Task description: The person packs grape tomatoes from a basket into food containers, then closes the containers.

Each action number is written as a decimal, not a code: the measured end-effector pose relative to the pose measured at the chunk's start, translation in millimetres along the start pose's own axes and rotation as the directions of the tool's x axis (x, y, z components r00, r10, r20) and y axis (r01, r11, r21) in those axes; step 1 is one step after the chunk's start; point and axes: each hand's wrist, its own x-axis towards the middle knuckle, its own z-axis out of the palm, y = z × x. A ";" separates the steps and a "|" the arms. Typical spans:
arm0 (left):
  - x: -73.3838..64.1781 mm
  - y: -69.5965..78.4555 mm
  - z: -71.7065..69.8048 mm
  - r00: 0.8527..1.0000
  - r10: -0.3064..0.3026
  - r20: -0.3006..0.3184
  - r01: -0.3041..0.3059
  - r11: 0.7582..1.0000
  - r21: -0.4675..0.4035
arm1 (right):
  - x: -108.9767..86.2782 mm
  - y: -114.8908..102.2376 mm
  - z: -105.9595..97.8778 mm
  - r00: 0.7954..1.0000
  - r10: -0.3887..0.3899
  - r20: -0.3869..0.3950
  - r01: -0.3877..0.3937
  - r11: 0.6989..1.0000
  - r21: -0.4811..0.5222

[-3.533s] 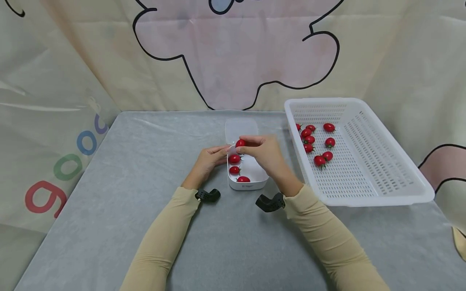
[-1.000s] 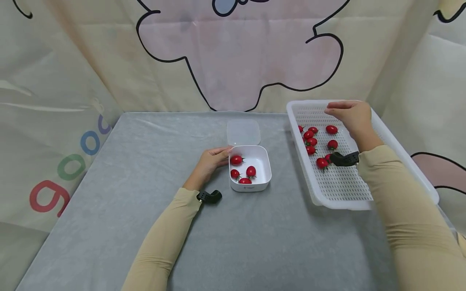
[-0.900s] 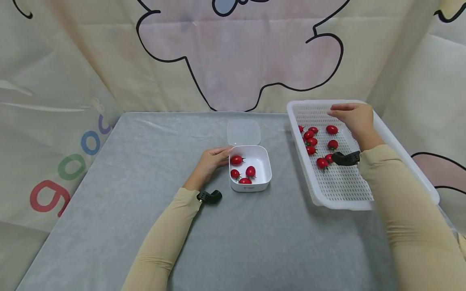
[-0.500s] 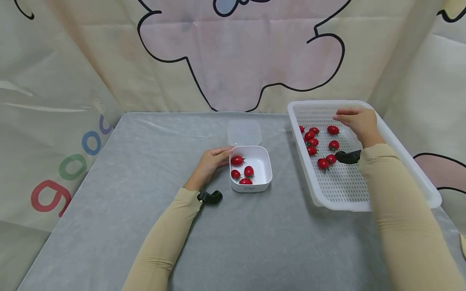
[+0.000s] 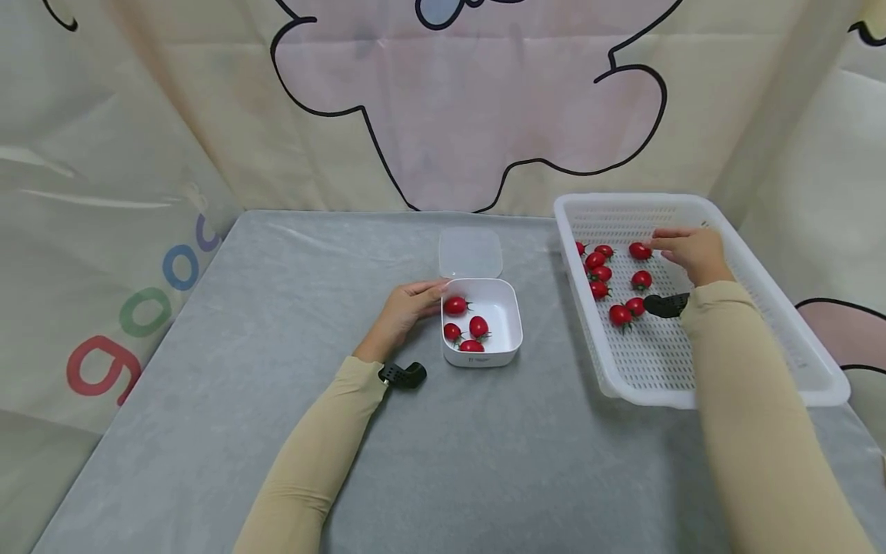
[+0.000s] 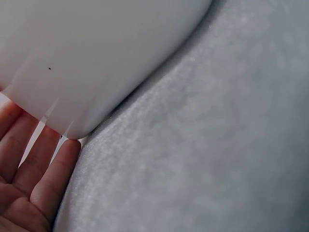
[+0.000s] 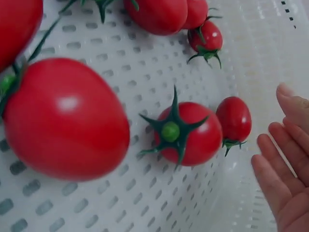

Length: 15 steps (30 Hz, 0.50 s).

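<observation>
In the head view my left hand (image 5: 408, 308) rests at the left wall of a small white box (image 5: 511, 327). In the left wrist view, its straight fingers (image 6: 55, 169) touch the box's smooth side. Several cherry tomatoes (image 5: 455, 305) with green stems lie inside the box, toward its left and front. My right hand (image 5: 695, 252) is low inside a white basket (image 5: 768, 346), its fingertips right at an oval cherry tomato (image 5: 640, 251). In the right wrist view the fingers (image 7: 273, 181) are extended and apart, the thumb raised, with that tomato (image 7: 234, 118) just beyond them.
The box's translucent lid (image 5: 471, 252) lies folded back behind it. More cherry tomatoes (image 5: 598, 289) sit along the basket's left side, some close together. A grey cloth (image 5: 540, 454) covers the table, and a printed curtain (image 5: 484, 100) hangs behind.
My right hand left the box, where a tomato it pinched now lies among the others, and went right into the basket, lowering toward the oval tomato. The left hand stays at the box.
</observation>
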 end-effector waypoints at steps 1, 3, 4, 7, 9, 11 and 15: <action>-0.1 0.7 0.2 1.000 0.001 -0.001 -0.001 1.000 0.005 | 1.1 0.6 -0.1 1.000 -0.001 -0.002 0.001 1.000 0.005; -0.1 1.8 0.1 1.000 0.002 -0.002 -0.002 1.000 0.014 | 2.9 1.1 0.1 1.000 -0.001 -0.003 0.001 1.000 0.016; -0.4 2.6 0.2 1.000 0.003 0.000 -0.003 1.000 0.012 | 3.7 1.5 0.3 1.000 -0.002 0.000 0.002 1.000 0.009; -1.9 4.5 0.8 1.000 0.002 0.003 -0.002 1.000 0.005 | 5.9 3.2 1.4 1.000 -0.008 0.008 0.008 1.000 -0.014; -2.5 5.1 0.9 1.000 0.001 0.004 -0.001 1.000 -0.002 | 6.4 4.2 2.9 1.000 -0.005 0.012 0.005 1.000 -0.028; -3.1 5.1 1.0 1.000 -0.001 0.005 0.001 1.000 -0.009 | 7.0 5.2 4.9 1.000 0.001 0.010 0.000 0.999 -0.043; -3.2 4.5 0.7 1.000 0.005 0.005 -0.005 1.000 -0.014 | 7.2 5.7 9.2 1.000 0.006 0.007 -0.006 0.997 -0.075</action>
